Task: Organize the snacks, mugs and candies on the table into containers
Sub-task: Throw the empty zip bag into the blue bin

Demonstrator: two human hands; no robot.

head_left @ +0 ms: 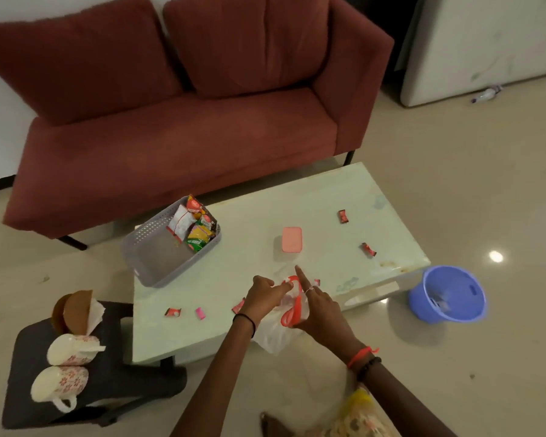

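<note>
A clear plastic container with a red rim (292,313) is tilted at the table's near edge. My right hand (317,310) grips it from the right, index finger stretched out. The fingertips of my left hand (264,296) are bunched at its mouth; what they hold is hidden. Red-wrapped candies lie loose on the pale green table (322,197): one at the far right (343,216), one nearer (368,249), one at the left (173,312) beside a pink candy (199,313). A grey basket (152,263) holds several snack packets (196,230). Two floral mugs (73,348) (60,386) lie on a black stool (114,370).
A small pink-lidded box (292,239) stands mid-table. A brown cup with tissue (74,310) sits on the stool's far end. A blue bucket (448,294) stands on the floor right of the table. A red sofa (177,130) runs behind the table.
</note>
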